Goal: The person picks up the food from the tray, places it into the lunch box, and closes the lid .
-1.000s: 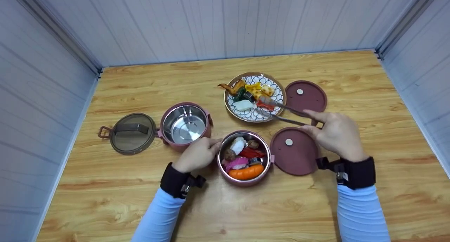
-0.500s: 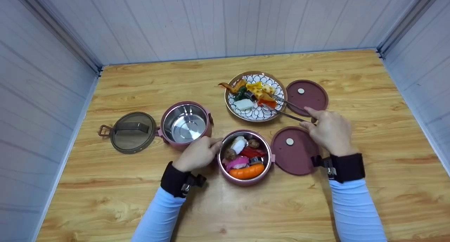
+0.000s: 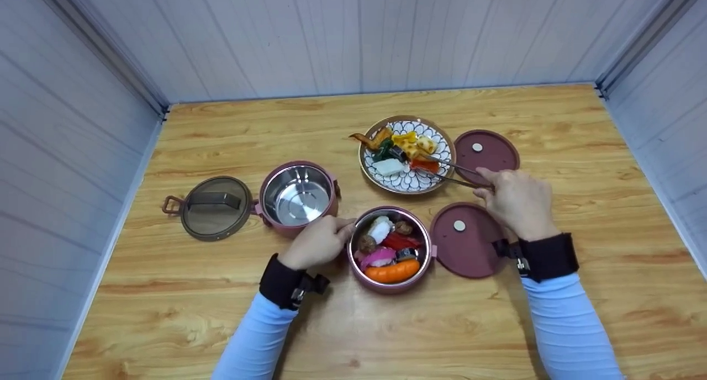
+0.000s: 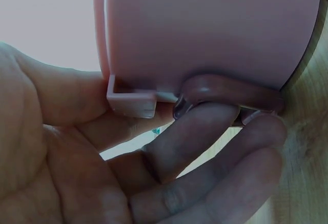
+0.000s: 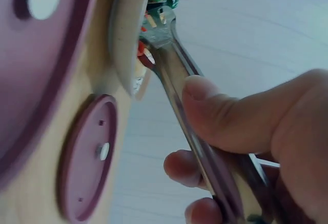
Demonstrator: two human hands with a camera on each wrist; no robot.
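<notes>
My right hand (image 3: 519, 203) holds metal serving tongs (image 5: 177, 75), thumb on one arm and fingers under the other. The tong tips reach over a patterned plate (image 3: 411, 185) onto a red-orange food piece (image 3: 424, 165), one tip on each side of it. My left hand (image 3: 317, 243) steadies a pink food pot (image 3: 386, 288), index finger at its rim. In the left wrist view, other fingers curl round the pot's side handle (image 4: 230, 90). Inside the pot lie an orange sausage-shaped piece (image 3: 392, 272), a pink-topped piece (image 3: 378, 256), brown balls and red strips.
A second pink pot (image 3: 298, 200) with a bare steel inside stands behind the left hand. Left of it lies a see-through lid (image 3: 216, 220) with a handle. Two maroon lids (image 3: 467, 253) lie right of plate and pot. Several foods, including a white block (image 3: 389, 167), share the plate.
My right hand has moved slightly left and the tong arms have come closer together, the tips settling around the red-orange piece. My left hand keeps its hold on the pot.
</notes>
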